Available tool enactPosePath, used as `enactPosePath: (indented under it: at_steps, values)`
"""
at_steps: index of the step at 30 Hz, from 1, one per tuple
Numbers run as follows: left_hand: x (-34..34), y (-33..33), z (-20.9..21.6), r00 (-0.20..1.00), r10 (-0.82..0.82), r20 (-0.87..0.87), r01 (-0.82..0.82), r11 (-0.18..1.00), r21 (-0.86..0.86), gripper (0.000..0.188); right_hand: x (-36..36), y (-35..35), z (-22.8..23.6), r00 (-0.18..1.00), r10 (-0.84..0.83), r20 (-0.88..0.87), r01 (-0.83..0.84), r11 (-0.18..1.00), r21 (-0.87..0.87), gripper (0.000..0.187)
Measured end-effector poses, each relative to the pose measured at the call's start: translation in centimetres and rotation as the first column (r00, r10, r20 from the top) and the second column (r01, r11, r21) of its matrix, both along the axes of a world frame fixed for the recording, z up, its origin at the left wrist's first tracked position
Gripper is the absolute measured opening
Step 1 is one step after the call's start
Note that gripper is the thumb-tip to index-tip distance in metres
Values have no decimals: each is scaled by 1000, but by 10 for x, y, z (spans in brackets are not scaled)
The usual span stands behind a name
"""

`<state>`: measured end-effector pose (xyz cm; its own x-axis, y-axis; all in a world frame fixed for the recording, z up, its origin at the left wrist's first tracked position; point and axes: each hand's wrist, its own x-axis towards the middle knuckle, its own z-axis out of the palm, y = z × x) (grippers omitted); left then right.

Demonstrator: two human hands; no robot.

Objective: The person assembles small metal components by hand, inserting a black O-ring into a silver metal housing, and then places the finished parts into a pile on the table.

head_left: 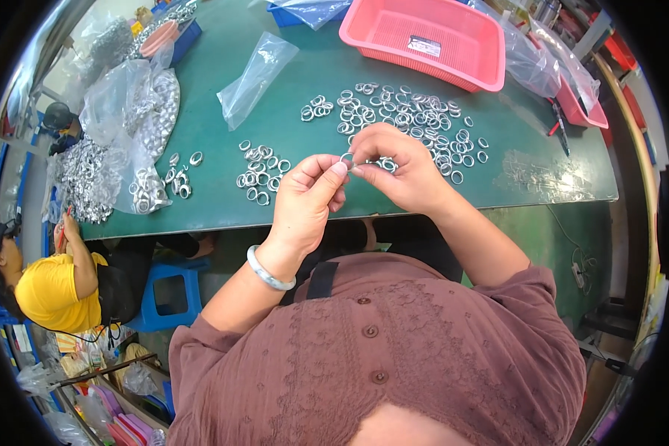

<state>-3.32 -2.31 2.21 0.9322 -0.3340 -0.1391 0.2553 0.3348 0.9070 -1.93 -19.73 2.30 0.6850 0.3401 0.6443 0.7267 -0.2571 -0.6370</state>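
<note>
Near the table's front edge, my left hand (309, 192) and my right hand (398, 165) meet over a small silver metal ring (346, 157). Thumb and finger of the left hand pinch its near left side. The right fingertips close on its other side and partly hide it. A large spread of similar rings (416, 111) lies beyond and to the right of my right hand. A smaller group of rings (259, 172) lies left of my left hand.
On the green table (201, 111) are a pink plastic basket (431, 67), a clear plastic bag (256, 78), a pen (562, 137), and bagged metal parts (156, 111) at left. A person in yellow (59, 290) sits at the left, near a blue stool (171, 297).
</note>
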Motion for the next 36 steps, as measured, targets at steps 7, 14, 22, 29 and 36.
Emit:
enactPosePath:
  at_steps: [7,14,22,29,36]
  values:
    - [9,-6,-2,975,-75,-209,39,984,-175,13,-6,0,-4,944,46,-328,46,963,265,28]
    - [17,-11,-2,907,-208,-367,75,935,-346,13,-2,-14,-11,942,-9,-336,94,967,236,28]
    - [23,-17,-10,868,-292,-402,91,889,-448,12,1,-26,-14,937,-84,-338,150,973,174,18]
    - [25,-15,-18,883,-267,-387,72,890,-450,13,9,-33,-24,969,-227,-101,221,972,-75,10]
    - [27,12,-24,958,-93,-270,3,948,-318,33,10,-15,-28,967,-248,63,251,865,-435,9]
